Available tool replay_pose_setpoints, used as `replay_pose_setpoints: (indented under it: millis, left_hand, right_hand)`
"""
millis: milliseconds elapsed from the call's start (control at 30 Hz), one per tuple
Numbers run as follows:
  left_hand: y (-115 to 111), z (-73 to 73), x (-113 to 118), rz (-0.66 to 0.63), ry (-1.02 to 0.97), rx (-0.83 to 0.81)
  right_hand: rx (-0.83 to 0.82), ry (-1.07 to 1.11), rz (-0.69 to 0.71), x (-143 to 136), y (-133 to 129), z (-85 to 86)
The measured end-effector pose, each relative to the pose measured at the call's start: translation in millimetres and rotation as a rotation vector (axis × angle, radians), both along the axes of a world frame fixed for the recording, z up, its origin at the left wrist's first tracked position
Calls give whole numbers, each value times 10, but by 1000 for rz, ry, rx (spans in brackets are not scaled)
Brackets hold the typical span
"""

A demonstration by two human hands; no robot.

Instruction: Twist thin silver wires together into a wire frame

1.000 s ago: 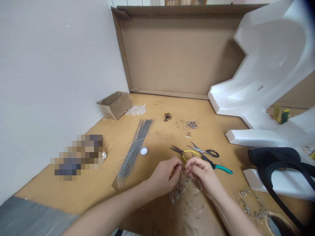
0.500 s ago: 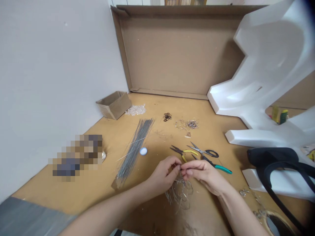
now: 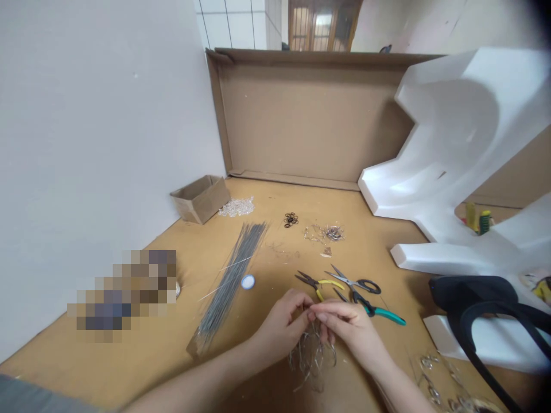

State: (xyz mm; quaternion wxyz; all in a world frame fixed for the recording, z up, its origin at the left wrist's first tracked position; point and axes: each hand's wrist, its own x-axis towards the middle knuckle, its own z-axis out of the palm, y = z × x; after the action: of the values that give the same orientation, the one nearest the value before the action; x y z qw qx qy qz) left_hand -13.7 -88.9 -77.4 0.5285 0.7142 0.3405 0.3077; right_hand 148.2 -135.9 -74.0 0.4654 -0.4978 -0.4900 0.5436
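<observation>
My left hand (image 3: 286, 318) and my right hand (image 3: 346, 327) meet fingertip to fingertip low in the middle of the view. Both are closed in a pinch on a tangle of thin silvery wire pieces (image 3: 312, 358), which hangs below the fingers. The exact spot between the fingertips is too small to make out. Just beyond the hands lie yellow-handled pliers (image 3: 318, 282), black-handled scissors (image 3: 355, 281) and teal-handled pliers (image 3: 374, 310). To the left is a bundle of straight grey wires (image 3: 232, 281), with a small white and blue disc (image 3: 248, 281) beside it.
A small cardboard box (image 3: 200, 201) stands at the back left beside clear beads (image 3: 236, 206). Black rings (image 3: 291, 219) and a wire pile (image 3: 333, 232) lie mid-table. White foam (image 3: 430, 172) and a black strap-like object (image 3: 473, 292) are on the right; a cardboard panel (image 3: 293, 120) stands behind.
The view has tilted up, so the table things sit lower and more of the room shows behind. The hands remain together at the wires, with the right fingers slightly shifted.
</observation>
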Motion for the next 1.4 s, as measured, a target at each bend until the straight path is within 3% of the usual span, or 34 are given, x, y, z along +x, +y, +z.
replay_pose_setpoints:
  millis: [100,167,267,367,433,533,733,867,1033,1400]
  left_hand:
    - [0,-55,53,-138,-169,-254]
    - [5,-90,89,-164,-232,-368]
    - [-1,-93,114,-35,-193,-282]
    - [-31,-29,93,108,-130,26]
    - [-47,20,65,93,-121,153]
    - [-45,54,28,26,-124,216]
    - [-19,53,20,14,-153,120]
    - [19,65,22,-13,-196,-120]
    - [35,63,22,-95,-221,-311]
    - [2,52,34,-30,-148,-240]
  right_hand:
    - [-29,63,-33,-38,1,-13]
    - [-51,101,-12,-43,12,-8]
    - [-112,181,13,-22,39,-7]
    - [-153,212,-8,14,56,-8]
    - [-178,194,-4,32,51,1]
    - [-200,162,31,44,29,23]
    - [-209,144,125,33,2,2]
    - [-143,258,76,35,20,-45]
    - [-203,442,81,67,41,-83]
    - [-224,418,70,31,54,-79]
